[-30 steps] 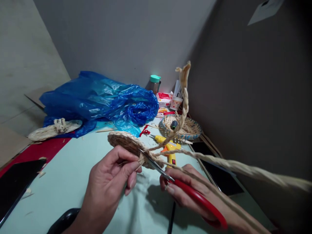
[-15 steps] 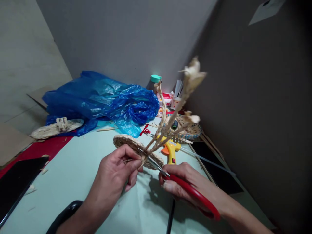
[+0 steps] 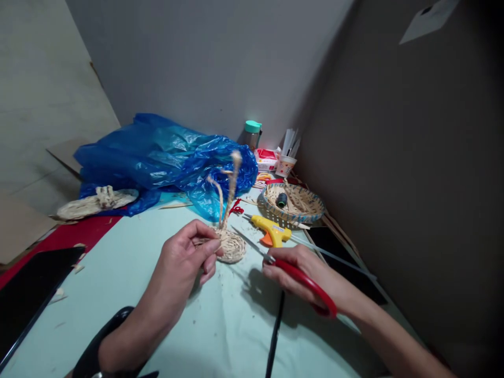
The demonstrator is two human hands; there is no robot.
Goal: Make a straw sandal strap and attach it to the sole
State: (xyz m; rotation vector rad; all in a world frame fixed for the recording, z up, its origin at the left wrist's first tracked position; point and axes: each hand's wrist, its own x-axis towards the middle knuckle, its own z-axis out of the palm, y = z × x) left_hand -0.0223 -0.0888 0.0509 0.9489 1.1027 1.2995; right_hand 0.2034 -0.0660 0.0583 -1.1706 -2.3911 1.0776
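Note:
My left hand pinches the edge of a small coiled straw disc that rests on the pale green table. Two short braided straw ends stand up from the disc. My right hand grips red-handled scissors; the blades are close together and point up-left toward the disc, just right of it.
A yellow glue gun lies behind the scissors. A woven basket holds a small dark spool. A blue plastic bag, a straw bundle, a teal-capped bottle and a cup sit at the back. A black cable runs down the front.
The long braided strands that rose from the disc are gone; only short ends remain. The disc has dropped to lie on the table, and the scissors have drawn back to its right.

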